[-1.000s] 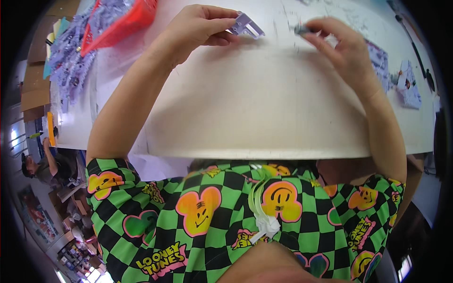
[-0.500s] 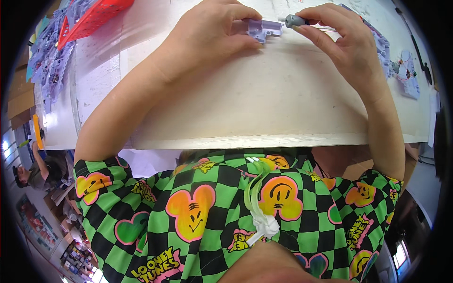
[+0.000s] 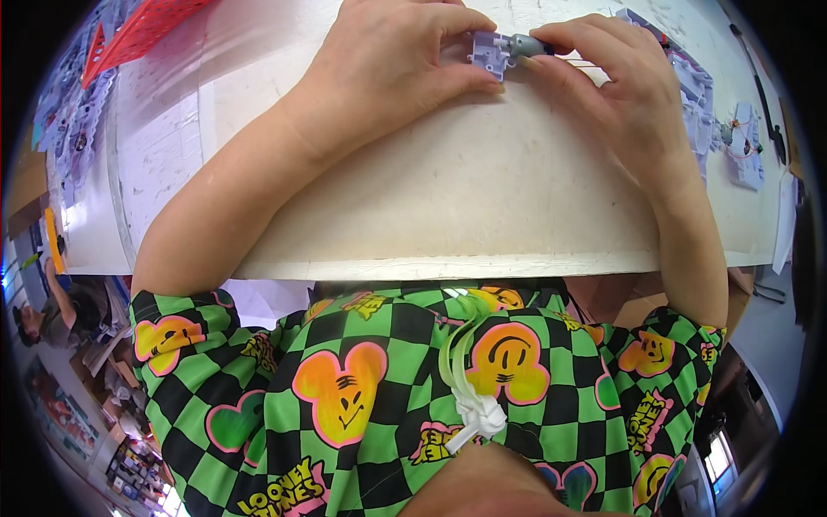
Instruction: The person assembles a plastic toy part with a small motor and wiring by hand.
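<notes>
My left hand [image 3: 409, 53] pinches a pale lilac plastic housing [image 3: 489, 59] between thumb and fingers, above the white table [image 3: 448, 189]. From the right, my right hand [image 3: 607, 77] grips a small grey electric motor [image 3: 527, 46] by its rear end. The motor's front end lies in the housing's open right side; how deep it sits I cannot tell. Thin wires [image 3: 586, 64] trail from the motor's back beneath my right fingers.
At the upper left a red plastic basket [image 3: 142, 34] stands beside a heap of lilac plastic parts [image 3: 77, 129]. More lilac housings [image 3: 693, 90] lie right of my right hand, one wired piece [image 3: 744, 146] apart. Another person [image 3: 65, 314] is at the far left.
The motor has moved left into the housing's open side; before, a gap showed between them. The housing has shifted slightly right and turned in my left fingers.
</notes>
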`<state>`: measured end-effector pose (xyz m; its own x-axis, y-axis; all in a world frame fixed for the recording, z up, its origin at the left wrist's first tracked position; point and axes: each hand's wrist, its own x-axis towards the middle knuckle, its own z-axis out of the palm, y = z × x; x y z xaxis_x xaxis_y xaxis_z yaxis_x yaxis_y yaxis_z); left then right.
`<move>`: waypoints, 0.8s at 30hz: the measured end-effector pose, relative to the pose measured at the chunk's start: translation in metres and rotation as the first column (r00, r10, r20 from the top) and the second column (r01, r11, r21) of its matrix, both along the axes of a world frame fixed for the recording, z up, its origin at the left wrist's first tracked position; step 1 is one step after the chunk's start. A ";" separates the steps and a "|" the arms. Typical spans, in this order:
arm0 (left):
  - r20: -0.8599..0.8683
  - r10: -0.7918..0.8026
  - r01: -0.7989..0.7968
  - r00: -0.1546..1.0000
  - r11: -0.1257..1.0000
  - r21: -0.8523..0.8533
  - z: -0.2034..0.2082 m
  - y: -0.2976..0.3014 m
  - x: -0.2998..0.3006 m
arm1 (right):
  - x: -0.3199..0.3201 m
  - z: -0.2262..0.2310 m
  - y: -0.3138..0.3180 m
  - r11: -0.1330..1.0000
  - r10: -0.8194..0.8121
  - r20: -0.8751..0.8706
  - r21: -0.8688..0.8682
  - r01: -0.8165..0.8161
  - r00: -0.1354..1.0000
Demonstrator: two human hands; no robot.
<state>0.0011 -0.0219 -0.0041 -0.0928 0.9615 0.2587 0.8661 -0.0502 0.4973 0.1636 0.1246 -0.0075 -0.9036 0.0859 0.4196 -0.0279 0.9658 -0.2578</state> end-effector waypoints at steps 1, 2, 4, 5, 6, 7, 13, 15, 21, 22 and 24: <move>-0.039 0.002 -0.001 0.999 1.000 0.008 0.001 0.000 0.001 | 0.000 0.001 0.000 1.000 -0.001 0.002 0.000 0.001 1.000; -0.037 0.000 0.001 0.999 1.000 0.008 0.000 0.001 0.000 | 0.001 0.002 -0.001 1.000 -0.011 0.012 0.001 0.011 1.000; -0.050 -0.003 0.004 0.999 1.000 0.017 -0.003 0.001 -0.001 | -0.001 0.003 -0.003 1.000 -0.021 0.022 0.000 0.021 1.000; -0.049 -0.005 0.006 0.999 1.000 0.016 -0.001 0.001 0.001 | -0.003 0.004 -0.004 1.000 -0.020 0.013 -0.004 0.020 1.000; -0.065 0.008 -0.007 0.998 1.000 0.006 0.005 0.000 0.005 | -0.004 0.004 -0.005 1.000 -0.020 0.005 -0.009 0.020 1.000; -0.082 0.020 -0.020 0.996 1.000 -0.003 0.008 0.000 0.007 | -0.004 0.002 -0.005 1.000 -0.023 0.007 -0.011 0.023 1.000; -0.195 0.012 -0.003 0.981 0.999 0.049 -0.006 -0.001 0.000 | -0.004 -0.003 -0.001 1.000 -0.024 -0.010 0.018 0.024 1.000; -0.145 0.007 -0.004 0.989 1.000 0.025 -0.002 0.000 0.002 | 0.000 -0.002 -0.001 0.999 -0.048 0.051 0.014 0.047 0.998; -0.135 0.095 -0.094 0.986 0.996 0.012 -0.005 0.002 0.007 | 0.004 0.016 -0.003 0.995 -0.035 0.060 -0.095 0.041 0.998; -0.198 0.182 -0.154 0.963 0.977 0.147 -0.010 0.000 0.007 | 0.005 0.014 -0.002 0.994 -0.035 0.061 -0.101 0.041 0.998; -0.258 0.054 -0.036 0.965 0.997 0.073 0.003 -0.005 0.000 | 0.009 0.007 0.001 0.992 -0.094 -0.001 -0.081 0.094 0.996</move>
<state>0.0016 -0.0267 -0.0013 -0.0567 0.9374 0.3436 0.9671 -0.0338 0.2519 0.1731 0.1260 -0.0003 -0.8878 0.2042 0.4125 0.0606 0.9403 -0.3349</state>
